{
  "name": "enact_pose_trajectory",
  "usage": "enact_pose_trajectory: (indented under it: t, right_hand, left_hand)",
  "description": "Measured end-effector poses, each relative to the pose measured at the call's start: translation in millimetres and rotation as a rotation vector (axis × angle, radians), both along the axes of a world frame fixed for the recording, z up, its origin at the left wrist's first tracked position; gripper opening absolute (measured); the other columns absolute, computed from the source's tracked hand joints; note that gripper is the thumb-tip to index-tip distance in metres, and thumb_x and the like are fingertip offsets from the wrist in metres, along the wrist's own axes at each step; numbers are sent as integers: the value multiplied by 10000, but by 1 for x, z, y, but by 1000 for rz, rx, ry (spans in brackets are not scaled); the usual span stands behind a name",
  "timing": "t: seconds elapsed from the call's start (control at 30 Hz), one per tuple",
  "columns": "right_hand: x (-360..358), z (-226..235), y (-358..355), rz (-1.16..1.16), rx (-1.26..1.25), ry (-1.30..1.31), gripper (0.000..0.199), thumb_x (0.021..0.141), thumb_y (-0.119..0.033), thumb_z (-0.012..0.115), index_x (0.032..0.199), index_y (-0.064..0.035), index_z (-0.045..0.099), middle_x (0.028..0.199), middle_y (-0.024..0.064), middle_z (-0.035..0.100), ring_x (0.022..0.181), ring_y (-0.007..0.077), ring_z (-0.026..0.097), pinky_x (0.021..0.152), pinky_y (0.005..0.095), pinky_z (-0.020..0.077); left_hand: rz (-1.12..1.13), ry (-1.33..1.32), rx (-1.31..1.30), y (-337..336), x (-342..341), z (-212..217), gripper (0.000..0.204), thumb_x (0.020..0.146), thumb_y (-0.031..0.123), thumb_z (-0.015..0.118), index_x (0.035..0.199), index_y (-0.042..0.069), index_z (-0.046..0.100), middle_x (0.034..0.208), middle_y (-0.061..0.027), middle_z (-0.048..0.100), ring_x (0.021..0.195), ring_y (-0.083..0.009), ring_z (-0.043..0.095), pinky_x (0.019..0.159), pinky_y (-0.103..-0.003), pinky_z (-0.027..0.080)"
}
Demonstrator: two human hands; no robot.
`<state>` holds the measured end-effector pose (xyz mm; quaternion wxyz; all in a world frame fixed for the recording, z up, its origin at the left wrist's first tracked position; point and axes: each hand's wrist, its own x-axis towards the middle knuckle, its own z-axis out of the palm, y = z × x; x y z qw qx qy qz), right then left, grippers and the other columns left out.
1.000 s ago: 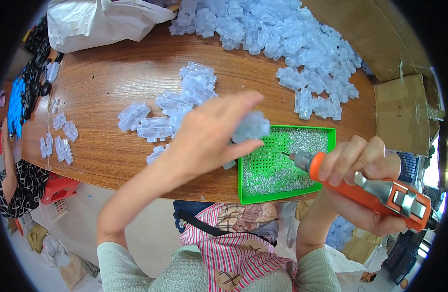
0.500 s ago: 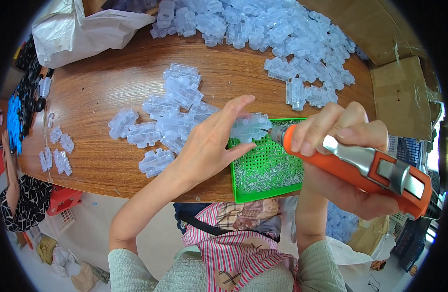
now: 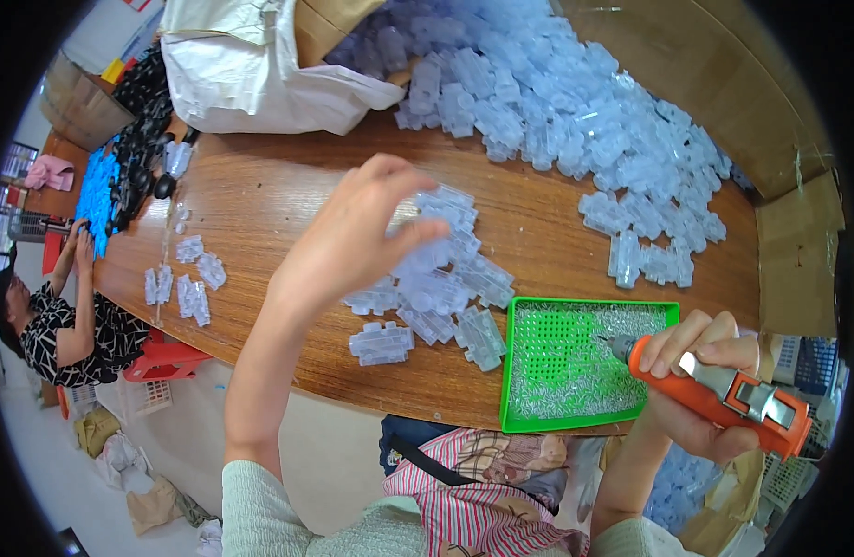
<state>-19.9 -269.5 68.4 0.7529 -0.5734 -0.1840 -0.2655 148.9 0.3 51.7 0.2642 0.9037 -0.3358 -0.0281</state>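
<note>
My left hand [image 3: 348, 237] is over a small group of clear plastic housings [image 3: 432, 292] in the middle of the table. Its thumb and fingers are apart, with no part visible between them. One loose housing [image 3: 481, 339] lies beside the green tray [image 3: 511, 390], which has a perforated patch and many small silver screws [image 3: 575, 399]. My right hand [image 3: 705, 371] is wrapped around an orange electric screwdriver [image 3: 715, 395]. The tool's tip points left above the screws.
A large heap of clear housings [image 3: 557, 102] covers the back, beside a cardboard box [image 3: 794, 251]. A white sack [image 3: 260, 84] stands at the back left. Several small clear pieces [image 3: 190, 297] lie left. Farther left, another person [image 3: 65, 316] handles things near a blue pile [image 3: 97, 200].
My left hand has let go of the housing near the tray and moved left and back over the group. The screwdriver has moved over the screws. The view has shifted, showing the other person.
</note>
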Motion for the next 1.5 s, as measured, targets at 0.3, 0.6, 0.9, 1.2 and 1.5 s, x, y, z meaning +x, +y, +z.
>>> enact_pose_trajectory:
  t: [0.3,0.6,0.9,1.2,1.5]
  right_hand:
    - [1,-5,7,-107,-2,6,785,781,-703,607,949,60,535,746,105,492,608,211,596,471,317,524]
    - [-2,-8,2,-125,17,15,776,778,-687,629,962,62,548,737,104,507,612,194,588,473,309,522]
    - [-2,-6,4,-66,8,-24,822,762,-719,614,993,66,536,769,118,524,637,203,581,488,319,523]
    - [-5,-6,-2,-70,-10,-26,839,761,-732,599,1005,69,547,787,109,539,674,202,589,536,326,538]
    - [-12,-7,-1,-86,-24,-9,839,760,-733,598,1007,68,551,799,105,545,688,197,589,548,317,537]
  left_hand:
    - [375,-327,144,-71,111,-35,483,811,262,729,1152,23,484,858,-228,679,783,-413,667,643,-500,530]
    - [152,217,-624,-51,48,-23,412,857,170,677,1190,10,493,973,-179,692,827,-248,696,685,-357,541]
    - [-113,847,-699,-44,-33,-19,239,913,94,619,1129,26,540,1068,-47,637,944,-75,606,732,-247,497]
    - [-237,-204,-183,-57,-64,-2,509,745,75,723,1225,67,555,934,-82,629,806,-241,593,676,-349,500]
    - [-355,-365,58,-113,-82,-40,614,696,135,742,1255,39,506,817,-61,574,846,-231,564,701,-334,470]
